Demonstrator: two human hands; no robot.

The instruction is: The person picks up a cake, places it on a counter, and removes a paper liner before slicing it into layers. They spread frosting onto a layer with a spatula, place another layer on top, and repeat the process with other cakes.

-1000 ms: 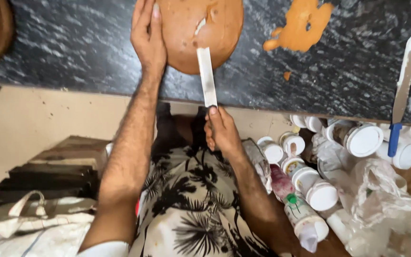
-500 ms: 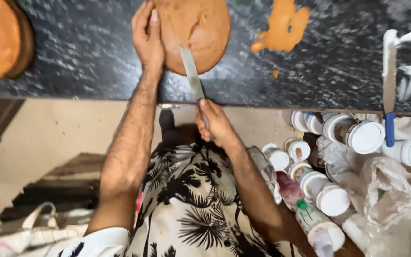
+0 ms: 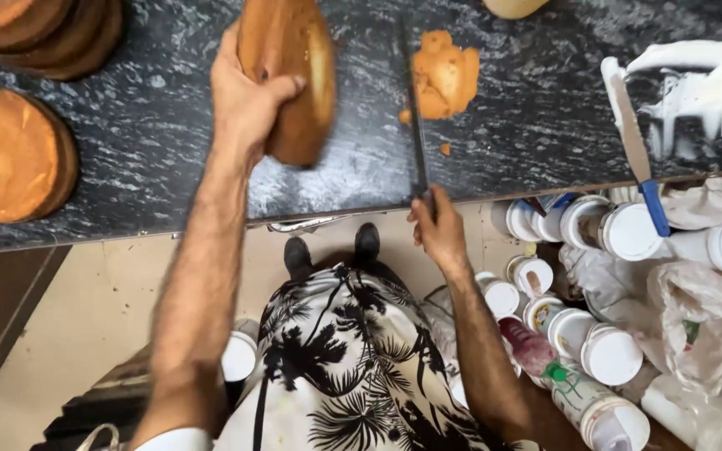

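Head view: left hand [image 3: 248, 104] clasps tilted sponge cake layer [image 3: 290, 75]; right hand [image 3: 438, 234] grips long knife [image 3: 415, 117].
Looks soft, crumbly; best supported underneath.

The round brown cake layer [image 3: 294, 75] is tilted up on its edge, lifted off the dark surface [image 3: 152, 142]. The long knife [image 3: 415, 117] lies just right of it, blade pointing away.

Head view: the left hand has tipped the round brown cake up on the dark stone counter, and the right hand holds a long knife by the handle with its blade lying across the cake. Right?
Not quite. In the head view the knife does not lie across the cake; its blade lies on the counter beside it, apart, nearer the orange scraps. The left hand does grip the tipped cake, and the right hand holds the handle.
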